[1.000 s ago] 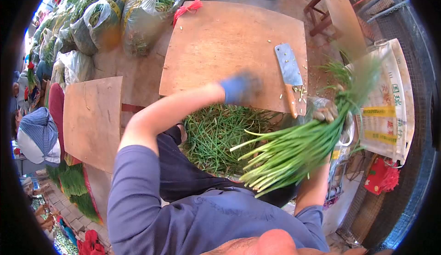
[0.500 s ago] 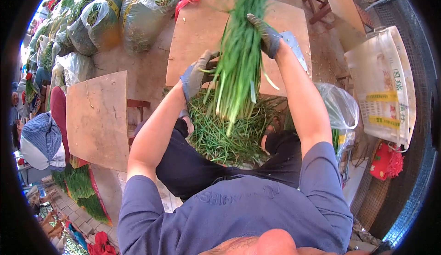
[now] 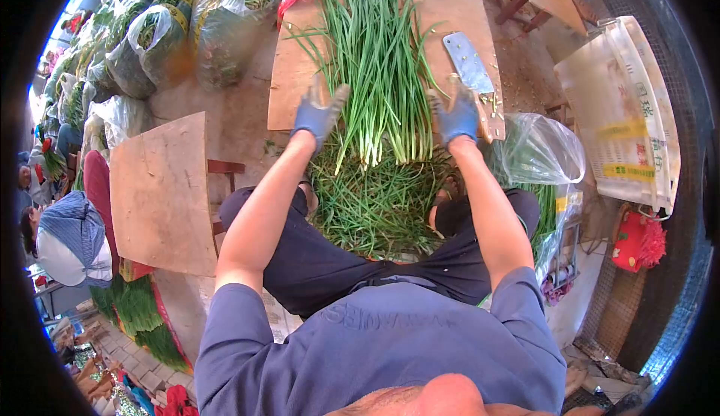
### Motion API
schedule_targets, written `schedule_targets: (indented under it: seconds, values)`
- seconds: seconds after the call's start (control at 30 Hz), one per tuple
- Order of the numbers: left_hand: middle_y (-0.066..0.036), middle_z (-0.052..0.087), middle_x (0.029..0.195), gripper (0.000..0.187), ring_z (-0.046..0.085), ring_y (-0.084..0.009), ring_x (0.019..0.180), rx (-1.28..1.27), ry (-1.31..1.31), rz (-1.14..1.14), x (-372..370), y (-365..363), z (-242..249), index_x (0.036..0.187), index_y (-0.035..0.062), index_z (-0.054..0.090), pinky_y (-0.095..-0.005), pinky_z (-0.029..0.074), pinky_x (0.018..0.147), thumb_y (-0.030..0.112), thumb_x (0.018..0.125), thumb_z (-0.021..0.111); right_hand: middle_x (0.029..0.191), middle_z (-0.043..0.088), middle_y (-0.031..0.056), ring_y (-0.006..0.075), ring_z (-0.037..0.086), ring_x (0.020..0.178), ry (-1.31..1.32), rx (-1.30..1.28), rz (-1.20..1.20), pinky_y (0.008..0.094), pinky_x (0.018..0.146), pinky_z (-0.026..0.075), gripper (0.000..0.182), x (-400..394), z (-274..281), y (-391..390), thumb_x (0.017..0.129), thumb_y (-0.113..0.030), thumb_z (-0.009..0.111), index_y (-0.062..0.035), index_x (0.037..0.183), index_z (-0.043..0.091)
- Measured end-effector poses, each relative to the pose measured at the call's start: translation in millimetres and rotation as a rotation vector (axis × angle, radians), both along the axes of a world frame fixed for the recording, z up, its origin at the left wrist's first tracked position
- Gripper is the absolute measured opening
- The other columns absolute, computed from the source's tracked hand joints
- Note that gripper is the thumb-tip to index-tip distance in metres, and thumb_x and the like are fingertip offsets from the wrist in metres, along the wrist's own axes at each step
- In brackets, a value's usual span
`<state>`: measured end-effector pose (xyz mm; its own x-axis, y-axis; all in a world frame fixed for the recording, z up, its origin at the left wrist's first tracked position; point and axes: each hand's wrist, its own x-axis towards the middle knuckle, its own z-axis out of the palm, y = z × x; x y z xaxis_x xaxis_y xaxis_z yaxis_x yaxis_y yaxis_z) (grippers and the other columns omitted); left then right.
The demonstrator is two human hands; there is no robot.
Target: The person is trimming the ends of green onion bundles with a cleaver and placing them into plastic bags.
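Observation:
A loose bunch of garlic chives (image 3: 379, 63) lies spread on the wooden table (image 3: 298, 93), its pale stem ends hanging over the near edge. My left hand (image 3: 321, 108), in a grey-blue glove, is beside the bunch on its left, fingers apart. On the other side my gloved right hand (image 3: 454, 111) also has its fingers spread, close to the stems and holding nothing. A cleaver (image 3: 468, 63) rests on the table beyond the right hand, its wooden handle (image 3: 491, 120) toward me. Small cut pieces lie around it.
Chive trimmings (image 3: 375, 206) are heaped on the floor between my legs. A plastic bag of chives (image 3: 536, 161) stands at the right. Another wooden table (image 3: 161, 191) is at the left, near a seated person (image 3: 71, 228). Stuffed bags (image 3: 232, 33) line the back left.
The chives, held up between both hands before, now lie flat on the table. Both hands have let go and moved apart to either side, and the cleaver is uncovered.

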<state>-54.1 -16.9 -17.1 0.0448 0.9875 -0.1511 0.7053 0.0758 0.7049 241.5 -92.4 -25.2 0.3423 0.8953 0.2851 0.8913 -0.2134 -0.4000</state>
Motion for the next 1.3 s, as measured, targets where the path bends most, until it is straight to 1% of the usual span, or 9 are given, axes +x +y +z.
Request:
schedule_targets:
  seconds: [0.13, 0.27, 0.3, 0.43, 0.67, 0.83, 1.07, 1.17, 1.3]
  values:
    - [-0.029, 0.031, 0.153, 0.12, 0.035, -0.0444, 0.139, 0.044, 0.293, -0.184, 42, -16, 8, 0.158, 0.0147, 0.013, -0.047, 0.032, 0.114, 0.081, 0.071, 0.061, 0.133, 0.054, 0.0284, 0.0408, 0.053, 0.124, -0.005, -0.372, 0.008, 0.0469, 0.106, 0.041, 0.075, -35, -3, 8, 0.09, -0.057, 0.057, -0.0009, 0.139, 0.048]
    - [-0.03, 0.035, 0.149, 0.104, 0.037, -0.0457, 0.137, 0.133, 0.163, -0.2, 38, -9, -3, 0.159, 0.0197, 0.012, -0.0452, 0.032, 0.115, 0.043, 0.078, 0.073, 0.136, 0.051, 0.0291, 0.0429, 0.05, 0.125, 0.179, -0.138, -0.026, 0.0478, 0.106, 0.04, 0.071, -42, -21, -7, 0.089, -0.045, 0.065, 0.0063, 0.135, 0.049]
    - [-0.029, 0.041, 0.146, 0.098, 0.041, -0.0438, 0.134, 0.142, 0.086, -0.151, 34, -3, -9, 0.158, 0.0193, 0.016, -0.0434, 0.035, 0.113, 0.026, 0.077, 0.07, 0.142, 0.048, 0.021, 0.04, 0.048, 0.127, -0.026, -0.137, -0.086, 0.0456, 0.105, 0.041, 0.057, -43, -28, -5, 0.09, -0.037, 0.064, -0.006, 0.136, 0.051]
    - [-0.025, 0.045, 0.144, 0.086, 0.043, -0.0389, 0.134, 0.135, -0.053, -0.17, 17, 4, -11, 0.155, 0.0169, 0.026, -0.0404, 0.036, 0.112, 0.019, 0.08, 0.069, 0.143, 0.051, 0.01, 0.0346, 0.036, 0.139, -0.067, 0.124, 0.218, 0.0504, 0.113, 0.026, 0.042, -43, 19, -4, 0.084, -0.031, 0.068, -0.0244, 0.125, 0.061]
    - [-0.025, 0.043, 0.146, 0.09, 0.042, -0.0374, 0.136, 0.098, -0.045, -0.192, 12, 10, -13, 0.156, 0.0125, 0.024, -0.0391, 0.034, 0.114, 0.023, 0.078, 0.069, 0.148, 0.048, 0.0079, 0.0391, 0.031, 0.143, -0.427, -0.211, 0.36, 0.0561, 0.117, 0.015, 0.021, -49, 8, 40, 0.083, -0.034, 0.069, -0.0246, 0.102, 0.071]
    - [-0.024, 0.04, 0.149, 0.082, 0.038, -0.0397, 0.138, 0.07, -0.079, -0.246, 2, 12, -13, 0.156, 0.0159, 0.022, -0.0409, 0.031, 0.116, 0.031, 0.088, 0.065, 0.141, 0.053, 0.0042, 0.0352, 0.035, 0.14, 0.014, 0.192, 0.317, 0.0483, 0.118, 0.015, 0.015, -34, 10, 33, 0.089, -0.032, 0.069, -0.0182, 0.095, 0.072]
    - [-0.024, 0.043, 0.147, 0.068, 0.04, -0.0392, 0.137, 0.075, 0.014, -0.246, -5, 10, -1, 0.152, 0.0142, 0.033, -0.0421, 0.032, 0.115, 0.032, 0.092, 0.06, 0.137, 0.055, 0.0099, 0.0211, 0.045, 0.132, 0.615, 0.342, 0.346, 0.035, 0.11, 0.034, 0.022, -28, 75, -41, 0.091, -0.008, 0.068, -0.0023, 0.112, 0.063]
    - [-0.023, 0.051, 0.139, 0.06, 0.049, -0.0361, 0.129, 0.148, 0.007, -0.192, -13, 14, -11, 0.146, 0.0133, 0.044, -0.0412, 0.039, 0.109, 0.032, 0.092, 0.061, 0.132, 0.059, 0.0098, 0.0283, 0.047, 0.13, 0.849, 0.363, 0.282, 0.0419, 0.111, 0.033, 0.013, -35, 98, -64, 0.09, -0.018, 0.07, -0.0069, 0.098, 0.07]
    - [-0.021, 0.057, 0.13, 0.052, 0.054, -0.0379, 0.121, 0.349, 0.041, -0.147, -13, 13, -7, 0.14, 0.0123, 0.051, -0.0427, 0.042, 0.104, 0.026, 0.091, 0.062, 0.115, 0.067, 0.0097, 0.0261, 0.056, 0.119, 0.459, 0.316, 0.275, 0.0392, 0.108, 0.036, 0.016, -26, 92, -56, 0.091, -0.018, 0.069, -0.0052, 0.099, 0.067]
